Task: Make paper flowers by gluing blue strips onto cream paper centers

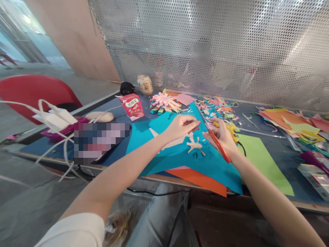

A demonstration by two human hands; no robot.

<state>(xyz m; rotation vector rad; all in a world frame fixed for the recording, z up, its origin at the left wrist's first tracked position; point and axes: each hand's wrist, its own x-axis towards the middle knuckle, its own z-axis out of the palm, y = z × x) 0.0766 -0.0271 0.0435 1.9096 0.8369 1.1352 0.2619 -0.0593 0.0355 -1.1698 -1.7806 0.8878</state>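
My right hand (223, 138) is closed on red-handled scissors (218, 144), whose blades point up and to the left, alongside a narrow blue paper piece (195, 111). Just left of the blades, my left hand (183, 126) has its fingers bent together in a pinch; whatever lies between them is too small to make out. Below both hands, a small fringed paper flower (195, 146), pale on top and blue beneath, rests on large blue paper (167, 160). White paper (173, 143) lies partly under my left wrist. A yellow tool (232, 132) sits behind my right hand.
Behind are a pink fringed flower (166, 102), paper scraps (218, 109) and a red drink carton (132, 107). A phone-like device (100, 142) and white cables (65, 147) lie left. Green paper (264, 161) and stacked coloured sheets (285, 120) are right. A perforated metal panel (218, 34) stands behind.
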